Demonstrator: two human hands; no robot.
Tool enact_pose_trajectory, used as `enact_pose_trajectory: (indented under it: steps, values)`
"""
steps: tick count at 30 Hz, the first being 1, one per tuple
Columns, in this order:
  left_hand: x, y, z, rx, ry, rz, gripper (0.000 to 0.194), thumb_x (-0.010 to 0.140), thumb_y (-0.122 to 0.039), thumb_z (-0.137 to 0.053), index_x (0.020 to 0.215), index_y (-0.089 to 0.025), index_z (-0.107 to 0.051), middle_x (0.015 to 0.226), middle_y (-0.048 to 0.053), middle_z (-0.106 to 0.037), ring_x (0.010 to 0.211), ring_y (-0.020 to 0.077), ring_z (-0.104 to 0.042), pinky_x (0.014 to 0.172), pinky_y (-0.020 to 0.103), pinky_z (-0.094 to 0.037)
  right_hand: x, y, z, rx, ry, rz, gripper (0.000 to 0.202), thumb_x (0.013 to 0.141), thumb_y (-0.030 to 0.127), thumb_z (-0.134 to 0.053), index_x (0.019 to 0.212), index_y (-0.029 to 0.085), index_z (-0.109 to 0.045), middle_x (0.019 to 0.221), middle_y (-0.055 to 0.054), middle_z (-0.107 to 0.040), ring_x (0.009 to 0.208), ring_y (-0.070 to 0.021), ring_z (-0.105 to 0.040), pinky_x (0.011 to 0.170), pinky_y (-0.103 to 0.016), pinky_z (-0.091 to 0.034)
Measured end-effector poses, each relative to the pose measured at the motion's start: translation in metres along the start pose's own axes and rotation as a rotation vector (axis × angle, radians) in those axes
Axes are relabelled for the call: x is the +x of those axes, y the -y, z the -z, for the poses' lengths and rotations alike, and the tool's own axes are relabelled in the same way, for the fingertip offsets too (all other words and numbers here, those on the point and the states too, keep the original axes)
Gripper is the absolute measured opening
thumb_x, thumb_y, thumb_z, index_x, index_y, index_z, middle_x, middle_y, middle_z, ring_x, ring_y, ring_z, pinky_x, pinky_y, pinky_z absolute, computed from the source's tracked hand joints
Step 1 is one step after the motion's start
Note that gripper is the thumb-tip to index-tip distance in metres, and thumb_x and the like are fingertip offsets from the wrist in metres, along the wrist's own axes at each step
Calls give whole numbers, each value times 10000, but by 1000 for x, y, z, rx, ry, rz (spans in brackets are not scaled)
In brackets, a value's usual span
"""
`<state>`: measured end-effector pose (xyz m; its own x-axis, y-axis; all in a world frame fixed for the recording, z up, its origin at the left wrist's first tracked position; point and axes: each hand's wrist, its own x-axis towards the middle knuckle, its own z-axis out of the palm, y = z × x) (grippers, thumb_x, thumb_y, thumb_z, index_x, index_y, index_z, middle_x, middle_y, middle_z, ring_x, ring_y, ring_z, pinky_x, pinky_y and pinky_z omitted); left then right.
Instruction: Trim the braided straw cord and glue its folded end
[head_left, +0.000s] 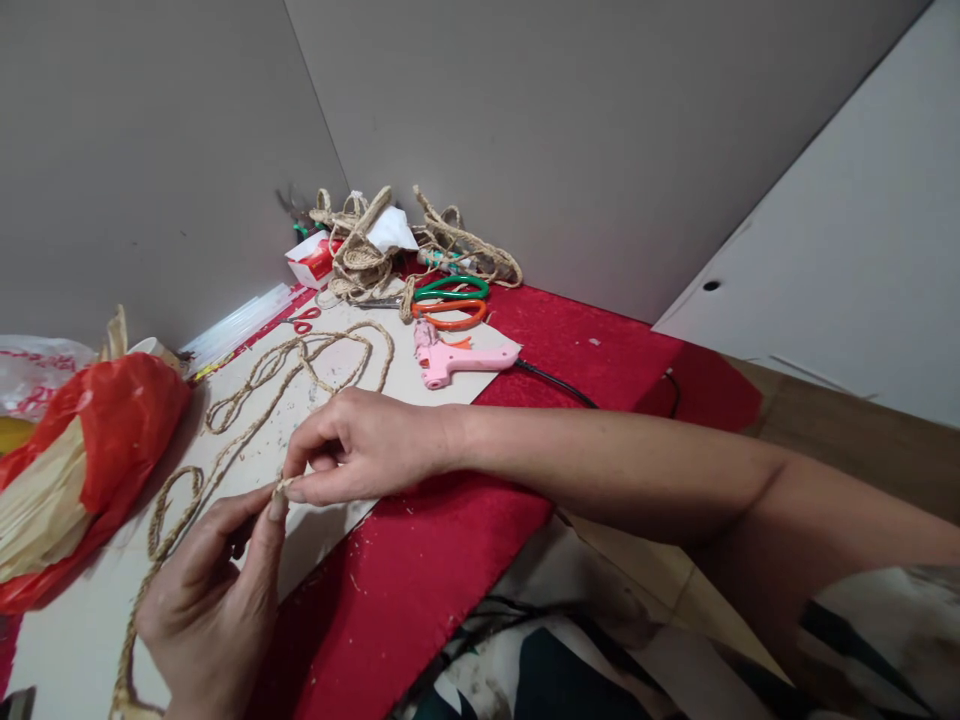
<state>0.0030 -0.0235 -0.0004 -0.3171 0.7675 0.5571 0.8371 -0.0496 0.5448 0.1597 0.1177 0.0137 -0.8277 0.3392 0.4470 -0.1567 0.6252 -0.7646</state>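
Observation:
My left hand (214, 590) pinches a small straw-coloured piece (283, 485) between thumb and forefinger. From the right, the thumb and forefinger of my right hand (367, 445) close on the same piece, so the fingertips of both hands almost meet. Most of it is hidden by the fingers; whether it joins the cord cannot be made out. A braided straw cord (259, 420) lies in loops over the pale board (341, 375) beyond my hands. More of the braid passes beside my left hand toward the near edge.
A pink glue gun (469, 362) with a black cable lies right of the cord, near scissors with green and orange handles (450, 315). Behind are small red scissors (306, 320) and heaped braid (367, 255). A red plastic bag (135, 410) holds pale strips at left. Red cloth (420, 560) covers the table.

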Motion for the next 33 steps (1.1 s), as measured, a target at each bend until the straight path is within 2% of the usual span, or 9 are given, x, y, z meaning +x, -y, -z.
enact_pose_trajectory:
  steps: [3, 7, 9, 12, 17, 21, 26, 30, 33]
  values:
    - [3, 0, 0, 110, 14, -167, 136, 820, -212, -683, 940, -275, -697, 833, -10, -704, 678, 172, -619, 661, 310, -455, 1, -2, -1, -100, 11, 35, 170, 804, 172, -594, 897, 95, -713, 619, 45, -541, 587, -60, -467, 601, -181, -350]
    - [4, 6, 0, 194, 3, -407, 267, 795, -117, -684, 1023, -255, -666, 858, 14, -739, 695, 176, -666, 669, 303, -483, 1, -4, -5, -181, 31, 53, 146, 810, 168, -557, 830, 127, -696, 671, 18, -596, 618, -79, -510, 616, -198, -356]
    - [5, 7, -2, 207, -16, -479, 294, 785, -87, -682, 1033, -242, -653, 853, 26, -746, 692, 179, -682, 664, 299, -495, 0, -5, -8, -212, 15, 47, 128, 802, 172, -552, 770, 143, -672, 651, 17, -595, 608, -86, -514, 609, -204, -353]
    - [6, 4, -4, 227, -37, -509, 275, 799, -92, -666, 1035, -230, -645, 870, 50, -758, 695, 192, -706, 654, 305, -517, -1, -5, -12, -260, -43, 41, 119, 791, 189, -546, 700, 157, -617, 632, 13, -587, 589, -92, -508, 598, -212, -349]
    - [3, -1, -3, 256, -48, -418, 263, 827, -134, -654, 1075, -218, -637, 876, 70, -774, 744, 217, -733, 673, 330, -551, -1, -6, -14, -331, -234, 22, 157, 788, 185, -516, 633, 169, -502, 572, 32, -511, 539, -82, -442, 565, -211, -325]
    - [-1, -5, -4, 220, -32, -312, 203, 845, -188, -647, 1043, -230, -657, 828, 51, -773, 715, 215, -731, 658, 336, -555, 0, -7, -16, -282, -341, 49, 163, 782, 180, -507, 622, 170, -476, 541, 54, -445, 503, -63, -393, 532, -195, -303]
    - [-6, -9, -9, 136, -41, -222, 137, 836, -234, -660, 970, -254, -678, 815, 18, -767, 719, 206, -721, 654, 323, -549, -2, -7, -24, -136, -368, 41, 136, 778, 183, -532, 645, 160, -528, 537, 56, -474, 497, -51, -417, 521, -169, -325]
    - [-7, -6, -11, 18, -8, -115, 147, 828, -217, -669, 971, -247, -686, 848, 13, -743, 737, 181, -691, 718, 316, -533, -1, -6, -28, 116, -330, -81, 84, 739, 155, -561, 656, 152, -545, 558, 46, -556, 507, -48, -490, 523, -151, -381]
    - [-6, -3, -12, -159, 40, 32, 140, 828, -227, -674, 966, -253, -685, 870, 1, -717, 753, 158, -666, 734, 283, -513, 1, -4, -28, 244, -294, -176, 82, 705, 135, -584, 637, 147, -539, 549, 48, -564, 502, -48, -499, 493, -145, -385]
